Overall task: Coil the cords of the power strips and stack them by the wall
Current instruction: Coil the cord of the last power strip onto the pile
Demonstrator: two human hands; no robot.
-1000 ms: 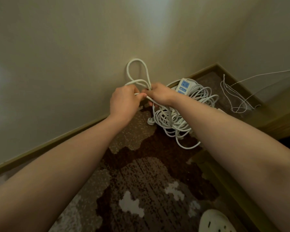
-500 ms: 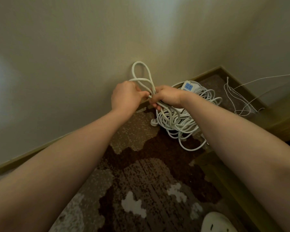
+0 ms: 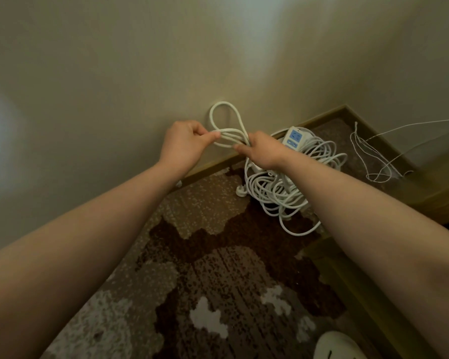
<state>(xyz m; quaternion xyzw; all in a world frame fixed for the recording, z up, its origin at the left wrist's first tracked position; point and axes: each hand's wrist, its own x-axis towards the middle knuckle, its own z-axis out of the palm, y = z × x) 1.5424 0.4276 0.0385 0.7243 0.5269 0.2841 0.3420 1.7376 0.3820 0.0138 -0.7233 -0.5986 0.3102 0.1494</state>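
Hands hold one white cord [image 3: 227, 117] looped against the wall: left hand [image 3: 184, 142] pinches its strands, right hand [image 3: 263, 151] grips them, keeping the coil gathered.

Take the power strip [image 3: 294, 137] as your landmark: it sits on top of the coiled cord pile [image 3: 283, 187], which lies on the carpet [image 3: 197, 242] against the baseboard [image 3: 213, 165] of the wall [image 3: 140, 73]. Your right hand [image 3: 263, 151] is just left of the strip, your left hand [image 3: 184, 143] further left; between them runs a cord loop [image 3: 224, 120] rising against the wall. A plug [image 3: 240, 190] lies below-left of the strip. Thin wires [image 3: 373, 161] lie well to its right, in the corner.
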